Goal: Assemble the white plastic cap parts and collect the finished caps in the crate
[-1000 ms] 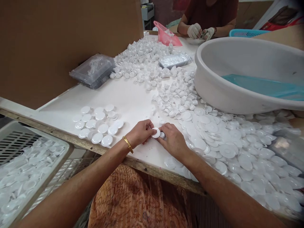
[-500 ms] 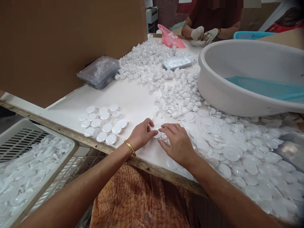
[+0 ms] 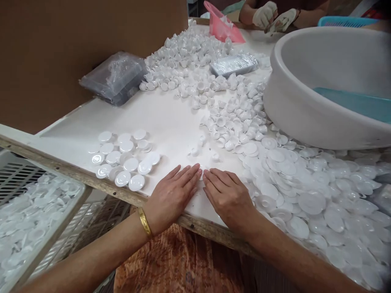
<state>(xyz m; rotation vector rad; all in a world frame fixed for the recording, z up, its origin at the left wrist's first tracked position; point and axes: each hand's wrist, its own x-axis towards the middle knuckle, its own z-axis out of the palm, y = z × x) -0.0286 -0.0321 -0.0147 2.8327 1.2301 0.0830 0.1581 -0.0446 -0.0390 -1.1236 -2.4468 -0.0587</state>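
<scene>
My left hand (image 3: 172, 195), with a gold bangle on the wrist, lies flat on the white table (image 3: 171, 118) near its front edge, fingers stretched out. My right hand (image 3: 227, 195) lies flat beside it, fingertips almost touching the left's. A small white piece shows only as a sliver under the fingertips of both hands. To the left sits a neat group of white round lids (image 3: 124, 158). To the right spreads a big heap of white saucer-like discs (image 3: 293, 187). Farther back lies a pile of small white cups (image 3: 210, 89).
A large white basin (image 3: 305, 110) holding a teal tray stands at the right. A grey basket (image 3: 36, 211) of white discs sits low at the left. Plastic-wrapped packs (image 3: 114, 79) lie by a brown cardboard wall. Another person's gloved hands (image 3: 273, 16) work at the far end beside a pink basket (image 3: 222, 24).
Both hands went from pinching a small white disc and cup together to lying flat on the table, pressing down. The camera tilted downward and nearer.
</scene>
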